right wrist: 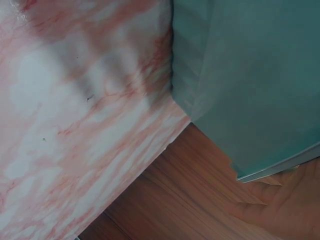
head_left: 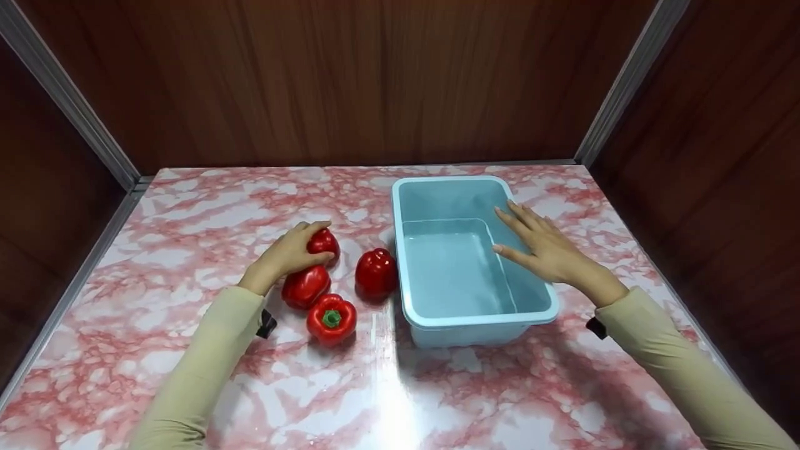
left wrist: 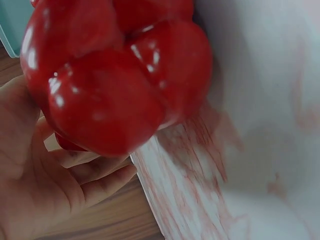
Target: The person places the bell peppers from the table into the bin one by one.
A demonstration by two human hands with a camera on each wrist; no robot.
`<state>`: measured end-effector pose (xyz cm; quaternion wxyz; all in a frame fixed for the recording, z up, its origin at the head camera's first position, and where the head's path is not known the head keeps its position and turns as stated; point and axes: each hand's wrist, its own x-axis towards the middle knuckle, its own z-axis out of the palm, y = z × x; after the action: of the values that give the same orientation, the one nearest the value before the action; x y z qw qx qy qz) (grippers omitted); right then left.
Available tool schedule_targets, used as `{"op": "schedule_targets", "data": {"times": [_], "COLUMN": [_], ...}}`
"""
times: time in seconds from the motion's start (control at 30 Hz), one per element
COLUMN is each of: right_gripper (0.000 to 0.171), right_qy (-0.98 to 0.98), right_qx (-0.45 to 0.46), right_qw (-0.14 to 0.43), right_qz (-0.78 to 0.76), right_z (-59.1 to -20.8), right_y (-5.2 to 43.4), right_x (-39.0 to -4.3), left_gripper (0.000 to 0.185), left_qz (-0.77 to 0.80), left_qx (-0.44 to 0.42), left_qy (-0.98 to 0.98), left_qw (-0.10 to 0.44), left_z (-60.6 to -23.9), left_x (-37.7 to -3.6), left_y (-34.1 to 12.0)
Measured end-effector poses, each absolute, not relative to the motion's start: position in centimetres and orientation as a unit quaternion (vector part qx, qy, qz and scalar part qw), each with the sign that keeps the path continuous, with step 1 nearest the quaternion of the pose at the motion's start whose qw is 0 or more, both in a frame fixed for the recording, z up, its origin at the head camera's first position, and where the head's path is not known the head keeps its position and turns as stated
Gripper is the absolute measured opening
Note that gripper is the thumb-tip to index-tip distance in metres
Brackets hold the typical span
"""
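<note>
Closest to where I stand, the two pale sleeves [head_left: 200, 369] come in over the pink-veined marble table [head_left: 437, 400]. Start at the left hand [head_left: 289, 253]: its fingers [left wrist: 95, 187] are curled round the far pepper [head_left: 325, 242], thumb on the near side, so the pepper is cupped in the palm but looks to be resting on the table, not lifted. The wrist view shows the red skin filling the hand. Just beside it lie three more: a second pepper [head_left: 305, 286] touching the heel of that hand, a stem-up pepper [head_left: 332, 319] nearest me, and a fourth pepper [head_left: 376, 272] standing close against the left wall of the blue tub [head_left: 412, 275].

The right hand [head_left: 545, 249] has its fingers straight and slightly spread, laid on the tub's right rim, gripping nothing, as if steadying it.

Outward from there, the tub holds nothing that I can see; its floor is bare. So by my reckoning the work is at its very start: all four peppers are outside the tub, one is grasped, none has been moved in.
</note>
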<state>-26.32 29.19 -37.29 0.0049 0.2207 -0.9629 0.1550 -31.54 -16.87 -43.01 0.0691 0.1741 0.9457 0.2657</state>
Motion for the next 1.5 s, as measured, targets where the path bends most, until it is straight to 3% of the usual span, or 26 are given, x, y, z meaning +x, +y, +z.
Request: {"op": "schedule_targets", "data": {"times": [0.5, 1.5], "right_gripper": [0.068, 0.067], "right_qy": [-0.963, -0.963], "right_qx": [0.218, 0.214], "right_qw": [0.001, 0.008], "right_qz": [0.159, 0.165], "right_z": [-37.25, -37.47], "right_y": [29.16, 29.18], "right_x": [-26.18, -26.25], "left_gripper": [0.067, 0.067], "left_qz": [0.285, 0.286], "left_qx": [0.176, 0.174], "left_qy": [0.942, 0.942], "left_qw": [0.02, -0.008], "left_z": [-43.43, -43.67], "left_x": [-31.75, -31.79], "left_y": [-17.0, -17.13]}}
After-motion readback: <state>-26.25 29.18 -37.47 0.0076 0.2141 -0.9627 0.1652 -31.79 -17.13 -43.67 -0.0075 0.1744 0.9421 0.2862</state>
